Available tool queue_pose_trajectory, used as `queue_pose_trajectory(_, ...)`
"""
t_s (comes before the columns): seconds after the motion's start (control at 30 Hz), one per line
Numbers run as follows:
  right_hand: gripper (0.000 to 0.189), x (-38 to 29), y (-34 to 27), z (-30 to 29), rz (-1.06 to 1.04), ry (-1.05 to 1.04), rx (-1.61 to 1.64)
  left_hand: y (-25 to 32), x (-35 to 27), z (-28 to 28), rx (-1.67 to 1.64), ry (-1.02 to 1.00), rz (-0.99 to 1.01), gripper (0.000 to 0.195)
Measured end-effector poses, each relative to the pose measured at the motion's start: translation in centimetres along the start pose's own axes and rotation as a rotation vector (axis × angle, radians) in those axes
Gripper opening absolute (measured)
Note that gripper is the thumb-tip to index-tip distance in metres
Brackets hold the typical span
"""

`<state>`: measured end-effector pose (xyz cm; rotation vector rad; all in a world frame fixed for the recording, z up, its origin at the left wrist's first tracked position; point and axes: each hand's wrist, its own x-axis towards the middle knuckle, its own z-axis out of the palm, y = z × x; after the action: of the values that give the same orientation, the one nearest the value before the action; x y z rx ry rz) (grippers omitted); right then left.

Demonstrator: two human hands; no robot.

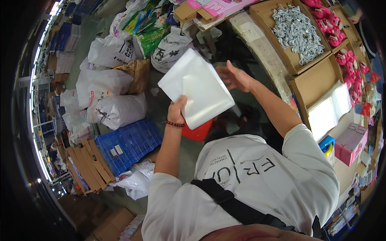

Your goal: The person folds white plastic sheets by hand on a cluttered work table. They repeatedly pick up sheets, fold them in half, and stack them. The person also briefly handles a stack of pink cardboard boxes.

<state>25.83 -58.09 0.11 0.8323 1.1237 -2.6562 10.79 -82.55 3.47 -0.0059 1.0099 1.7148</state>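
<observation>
My left hand [177, 111], with a beaded bracelet at the wrist, grips the near left edge of a stack of translucent white plastic sheets or bags [197, 89], its thumb on top. Beyond the stack's right edge, my right hand [233, 76] is raised with its fingers apart and somewhat blurred, and holds nothing. Under the stack, part of a red plastic object [197, 131] shows. More translucent plastic sheets or bags [328, 108] lie at the right, partly over a shallow cardboard tray [316, 86].
On the right, a cardboard tray [268, 15] holds white cord loops [297, 34], beside pink figurines [351, 69] and pink boxes [351, 143]. Filled white sacks [102, 84], a blue plastic crate [128, 144] and flattened cardboard [89, 165] stand on the left. Another person's hand [355, 16] shows at upper right.
</observation>
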Motion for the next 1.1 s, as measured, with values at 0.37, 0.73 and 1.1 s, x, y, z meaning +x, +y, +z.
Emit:
queue_pose_trajectory(0.37, 0.052, -6.4, -1.7, 9.0, -0.248, -0.043, -0.773, -5.8, 5.2, -1.6, 0.12, 0.024, -0.013, 0.043)
queue_pose_trajectory(0.73, 0.073, -7.7, -0.2, 8.8, -0.202, 0.052, -0.814, -12.1, 7.9, -1.6, -0.325, -0.182, -0.19, 0.052)
queue_pose_trajectory(1.1, 0.069, -8.7, -1.2, 9.2, -0.367, 0.195, -1.046, -11.3, 7.4, 2.4, -0.227, -0.021, -0.196, 0.041)
